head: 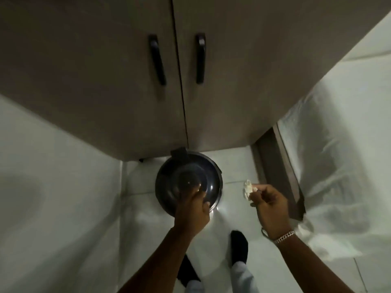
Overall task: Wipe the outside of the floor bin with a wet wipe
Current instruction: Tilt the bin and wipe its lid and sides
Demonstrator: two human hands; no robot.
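A round dark floor bin [188, 178] with a domed lid stands on the pale tiled floor, just in front of a cabinet. My left hand [193, 210] rests on the near rim of the lid and grips it. My right hand [268, 206] hovers to the right of the bin, apart from it, pinching a small crumpled white wet wipe [248, 188] between its fingertips. A chain bracelet sits on that wrist.
A brown two-door cabinet [127, 92] with two black handles rises right behind the bin. White tiled walls close in on the left and right. A dark door frame [279, 172] stands to the right. My feet in black socks [239, 246] are below the bin.
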